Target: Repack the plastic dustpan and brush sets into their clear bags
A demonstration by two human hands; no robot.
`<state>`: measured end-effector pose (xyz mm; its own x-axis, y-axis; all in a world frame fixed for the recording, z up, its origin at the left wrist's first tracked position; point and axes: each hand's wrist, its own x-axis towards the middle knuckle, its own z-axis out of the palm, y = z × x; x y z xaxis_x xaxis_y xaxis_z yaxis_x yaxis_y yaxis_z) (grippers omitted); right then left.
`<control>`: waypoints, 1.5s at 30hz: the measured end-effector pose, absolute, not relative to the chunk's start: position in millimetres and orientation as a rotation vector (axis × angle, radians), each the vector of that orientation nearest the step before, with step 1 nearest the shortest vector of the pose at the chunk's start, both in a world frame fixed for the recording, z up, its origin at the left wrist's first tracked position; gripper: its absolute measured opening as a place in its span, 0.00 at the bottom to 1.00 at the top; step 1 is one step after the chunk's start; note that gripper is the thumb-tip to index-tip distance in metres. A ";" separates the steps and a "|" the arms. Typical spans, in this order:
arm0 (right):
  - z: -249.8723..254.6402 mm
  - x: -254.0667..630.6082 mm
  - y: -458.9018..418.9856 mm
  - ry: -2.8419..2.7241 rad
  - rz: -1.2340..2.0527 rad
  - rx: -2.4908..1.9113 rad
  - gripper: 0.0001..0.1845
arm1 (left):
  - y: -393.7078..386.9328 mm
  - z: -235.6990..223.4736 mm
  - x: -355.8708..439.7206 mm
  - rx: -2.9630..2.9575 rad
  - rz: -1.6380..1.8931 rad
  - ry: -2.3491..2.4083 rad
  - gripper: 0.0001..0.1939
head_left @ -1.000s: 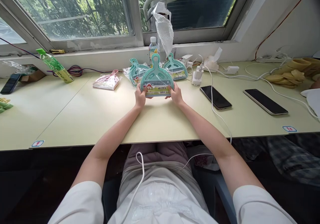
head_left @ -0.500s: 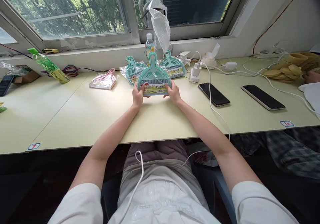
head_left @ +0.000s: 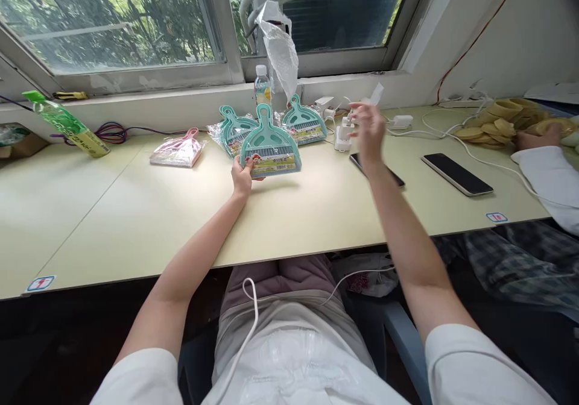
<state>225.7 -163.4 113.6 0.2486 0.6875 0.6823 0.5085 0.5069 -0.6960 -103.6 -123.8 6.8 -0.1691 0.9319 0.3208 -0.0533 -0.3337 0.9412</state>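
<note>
My left hand (head_left: pixel 242 177) is closed on the left edge of a mint-green mini dustpan-and-brush set (head_left: pixel 270 150), packed in clear film with a printed label. It is held tilted up above the table. My right hand (head_left: pixel 368 131) is raised off to the right, smeared by motion, its fingers apart and nothing visible in them. Behind the held set lie two more green dustpan sets, one at the left (head_left: pixel 231 129) and one at the right (head_left: pixel 306 122). My right forearm partly covers a black phone (head_left: pixel 398 179).
A pink wrapped set (head_left: pixel 177 150) lies on the left. A green bottle (head_left: pixel 72 125) leans by the sill; a clear bottle (head_left: pixel 262 85) stands behind the sets. White chargers (head_left: pixel 344 137) and cables sit near a second phone (head_left: pixel 456 175). At right, a person's hand (head_left: pixel 538 138) touches yellowish pieces (head_left: pixel 491 129).
My right hand has let go of the dustpan set and moved right and up, above the black phone. My left hand still holds the set. The view has shifted slightly right.
</note>
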 end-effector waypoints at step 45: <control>2.1 395.2 -173.0 -1.282 0.558 -1.409 0.16 | -134.7 16.7 -97.0 1.251 1.585 1.152 0.21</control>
